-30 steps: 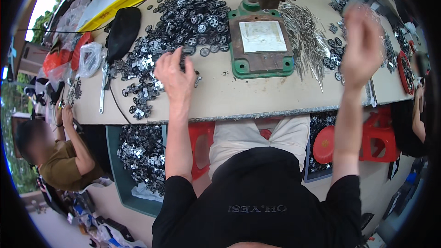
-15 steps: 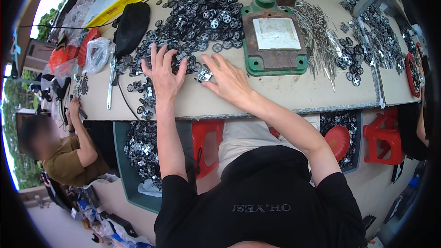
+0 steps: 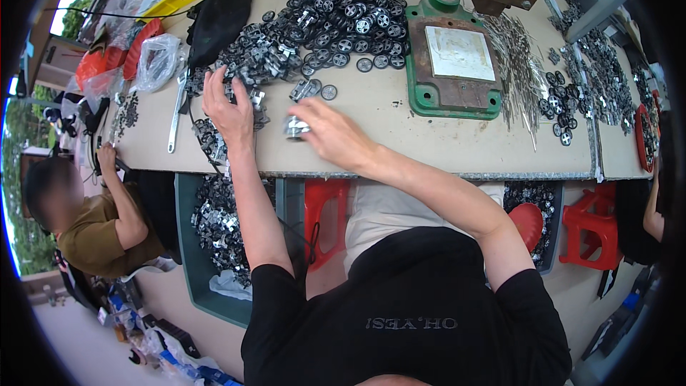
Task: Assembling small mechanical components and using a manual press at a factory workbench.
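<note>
My left hand (image 3: pixel 230 111) is over the near left end of a heap of small grey and black parts (image 3: pixel 266 50), fingers apart, with nothing visible in its grip. Some parts lie under and beside it, partly hidden. In the fingertips of my right hand (image 3: pixel 334 134) is a small silver-and-black part (image 3: pixel 294 127), blurred by motion, just above the bare tabletop. Slightly beyond that hand lie a similar wheeled part (image 3: pixel 306 89) and a loose black wheel (image 3: pixel 329 92). A large pile of black wheels with silver spokes (image 3: pixel 357 18) spreads farther back.
A green hand press (image 3: pixel 454 64) stands right of the wheels, thin metal rods (image 3: pixel 516 64) beside it. A wrench (image 3: pixel 176 118) and black cloth bag (image 3: pixel 220 21) lie left. Below the table edge is a teal bin (image 3: pixel 187 257) of parts. Another person (image 3: pixel 100 221) works at far left.
My right hand has moved left and nearer to me with the small silver-and-black part. My left hand has shifted left, away from my right. The whole view has turned slightly.
</note>
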The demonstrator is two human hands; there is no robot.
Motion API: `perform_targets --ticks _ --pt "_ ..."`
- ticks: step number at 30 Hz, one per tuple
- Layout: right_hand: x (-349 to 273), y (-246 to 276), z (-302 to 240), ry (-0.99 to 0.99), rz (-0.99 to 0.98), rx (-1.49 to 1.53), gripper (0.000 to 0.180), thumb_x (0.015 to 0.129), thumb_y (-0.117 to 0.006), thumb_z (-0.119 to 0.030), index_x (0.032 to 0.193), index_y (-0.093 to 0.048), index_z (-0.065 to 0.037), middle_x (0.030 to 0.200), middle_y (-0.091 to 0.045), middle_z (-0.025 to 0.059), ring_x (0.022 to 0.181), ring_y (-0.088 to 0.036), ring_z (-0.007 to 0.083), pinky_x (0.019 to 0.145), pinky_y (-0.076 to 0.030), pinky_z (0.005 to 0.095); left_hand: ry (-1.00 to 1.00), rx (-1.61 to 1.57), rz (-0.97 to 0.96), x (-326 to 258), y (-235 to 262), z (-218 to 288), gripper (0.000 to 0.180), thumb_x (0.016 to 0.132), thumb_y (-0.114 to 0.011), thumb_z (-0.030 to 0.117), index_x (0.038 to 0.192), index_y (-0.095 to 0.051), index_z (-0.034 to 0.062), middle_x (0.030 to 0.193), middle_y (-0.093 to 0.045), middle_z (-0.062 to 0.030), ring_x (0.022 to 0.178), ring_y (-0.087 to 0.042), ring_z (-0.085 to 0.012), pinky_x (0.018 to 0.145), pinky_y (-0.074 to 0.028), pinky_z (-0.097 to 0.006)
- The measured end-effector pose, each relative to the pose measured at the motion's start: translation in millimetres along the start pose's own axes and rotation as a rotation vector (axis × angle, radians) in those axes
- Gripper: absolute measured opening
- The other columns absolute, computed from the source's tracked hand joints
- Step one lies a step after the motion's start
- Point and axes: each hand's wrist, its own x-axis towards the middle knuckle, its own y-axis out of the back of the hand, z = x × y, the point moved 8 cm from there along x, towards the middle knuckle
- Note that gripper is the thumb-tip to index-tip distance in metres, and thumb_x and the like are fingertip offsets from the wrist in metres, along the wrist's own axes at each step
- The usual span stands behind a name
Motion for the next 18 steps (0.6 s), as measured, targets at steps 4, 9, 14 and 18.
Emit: perform_targets --ticks 4,9,14,18 --pt "12.3 -0.3 -12.2 0.096 0.059 0.046 0.033 0.076 -0.061 -0.003 0.107 -0.052 -0.004 0.108 -0.049 0.0160 0.097 -0.053 0.0347 0.082 -0.045 0.0410 -0.035 0.061 0.025 -0.6 4.7 -8.1 0.026 0.082 -0.055 0.007 0.108 -0.059 0.0046 0.110 -0.058 -0.0129 0.114 -0.048 -0.0322 0.095 -0.034 -0.041" --pt "39.2 19.4 19.9 -0.054 0.172 -0.310 0.023 0.075 -0.062 -0.010 0.097 -0.060 -0.003 0.096 -0.053 0.0136 0.092 -0.053 0.0284 0.079 -0.044 0.0375 -0.064 0.061 0.104 1.7 10.3 -7.6 0.021 0.081 -0.056 0.004 0.101 -0.062 0.0043 0.101 -0.062 -0.0115 0.107 -0.053 -0.0294 0.092 -0.037 -0.038" --pt "64.3 -1.7 24.0 -0.013 0.125 -0.341 0.015 0.076 -0.062 -0.015 0.083 -0.065 -0.002 0.082 -0.059 0.0128 0.085 -0.058 0.0274 0.075 -0.046 0.0382 -0.110 0.085 0.150 4.0 14.3 -0.4 0.016 0.081 -0.057 0.004 0.095 -0.065 0.0049 0.095 -0.065 -0.0110 0.097 -0.059 -0.0273 0.085 -0.044 -0.036" --pt "78.6 -8.7 28.2 -0.214 0.015 0.213 0.017 0.078 -0.057 -0.014 0.082 -0.065 0.001 0.080 -0.061 0.0192 0.079 -0.061 0.0315 0.070 -0.047 0.0403 -0.043 -0.016 0.145 4.4 11.4 -8.2 0.014 0.082 -0.058 0.005 0.093 -0.065 0.0035 0.093 -0.065 -0.0109 0.096 -0.060 -0.0265 0.084 -0.045 -0.036"
